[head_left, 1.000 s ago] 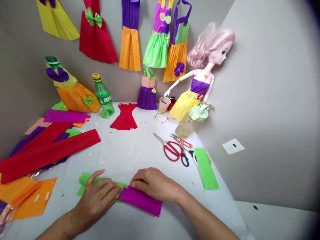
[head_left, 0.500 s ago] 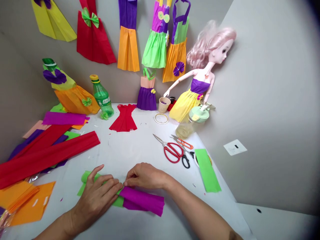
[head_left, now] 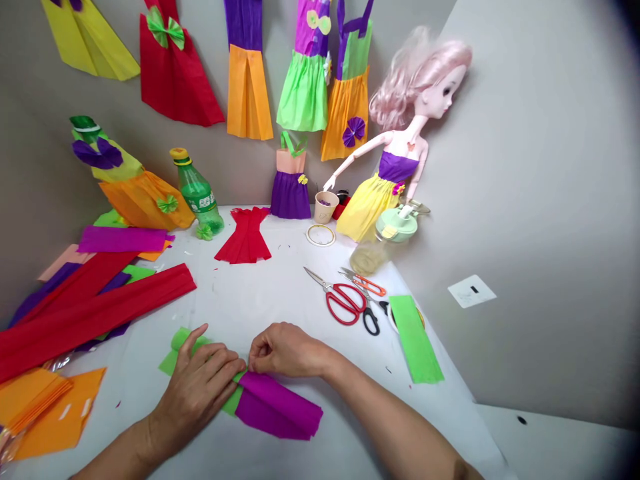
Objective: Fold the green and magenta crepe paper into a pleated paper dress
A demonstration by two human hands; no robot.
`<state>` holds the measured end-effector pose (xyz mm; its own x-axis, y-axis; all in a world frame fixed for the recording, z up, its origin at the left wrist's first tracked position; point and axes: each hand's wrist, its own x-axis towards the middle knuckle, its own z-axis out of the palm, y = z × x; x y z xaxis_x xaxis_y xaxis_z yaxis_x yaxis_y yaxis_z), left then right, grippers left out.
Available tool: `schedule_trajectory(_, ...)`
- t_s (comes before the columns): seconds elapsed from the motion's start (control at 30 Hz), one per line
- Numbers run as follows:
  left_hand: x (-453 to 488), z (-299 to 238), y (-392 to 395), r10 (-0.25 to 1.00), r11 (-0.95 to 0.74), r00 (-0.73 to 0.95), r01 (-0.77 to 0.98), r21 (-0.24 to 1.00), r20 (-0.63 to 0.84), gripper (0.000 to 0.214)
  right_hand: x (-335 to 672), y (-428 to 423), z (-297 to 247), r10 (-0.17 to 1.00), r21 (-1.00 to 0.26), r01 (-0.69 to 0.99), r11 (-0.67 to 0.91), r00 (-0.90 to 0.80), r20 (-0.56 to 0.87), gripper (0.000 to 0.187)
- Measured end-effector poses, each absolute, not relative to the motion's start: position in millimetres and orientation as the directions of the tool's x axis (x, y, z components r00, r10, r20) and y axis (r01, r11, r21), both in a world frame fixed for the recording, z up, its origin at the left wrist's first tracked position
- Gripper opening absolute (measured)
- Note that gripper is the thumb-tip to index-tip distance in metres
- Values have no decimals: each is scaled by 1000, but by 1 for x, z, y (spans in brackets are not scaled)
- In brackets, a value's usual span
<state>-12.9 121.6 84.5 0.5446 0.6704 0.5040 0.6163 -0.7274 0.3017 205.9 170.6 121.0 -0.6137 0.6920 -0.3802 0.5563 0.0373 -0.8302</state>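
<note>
My left hand (head_left: 197, 390) is curled around a roll of light green crepe paper (head_left: 183, 347), and its fingertips reach the middle of the strip. My right hand (head_left: 285, 350) pinches the gathered end of a magenta crepe paper piece (head_left: 277, 407). The two hands meet where the magenta lies over the green, and my fingers hide that join. A bit of green shows under the magenta, by my left hand.
Red-handled scissors (head_left: 345, 303) and orange-handled snips (head_left: 365, 285) lie to the right, near a green paper strip (head_left: 416, 340). A red paper dress (head_left: 245, 240) lies ahead. Crepe paper rolls (head_left: 90, 313) pile left. A dressed doll (head_left: 395, 160) and a bottle (head_left: 197, 193) stand behind.
My right hand has moved up and left, closer to my left hand, and now pinches the magenta paper. The magenta is more bunched at that end and lies tilted over the green.
</note>
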Motion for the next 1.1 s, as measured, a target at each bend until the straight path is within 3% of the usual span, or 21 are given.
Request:
schedule_trajectory(0.27, -10, 90, 130, 670, -742, 587, 558, 373, 455, 22, 207, 173, 116, 705, -854, 517, 49, -624, -337, 5)
schedule_trajectory(0.63, -11, 95, 141, 666, -744, 671, 564, 357, 326, 24, 211, 172, 113, 724, -908, 419, 13, -630, -280, 8)
schedule_trajectory(0.87, -13, 87, 149, 698, -717, 645, 625, 309, 313, 52, 212, 171, 111, 749, -916, 392, 91, -632, -196, 8)
schedule_trajectory(1.1, -12, 89, 156, 716, -697, 642, 682, 222, 275, 71, 216, 169, 128, 822, -838, 498, 224, -558, -111, 14)
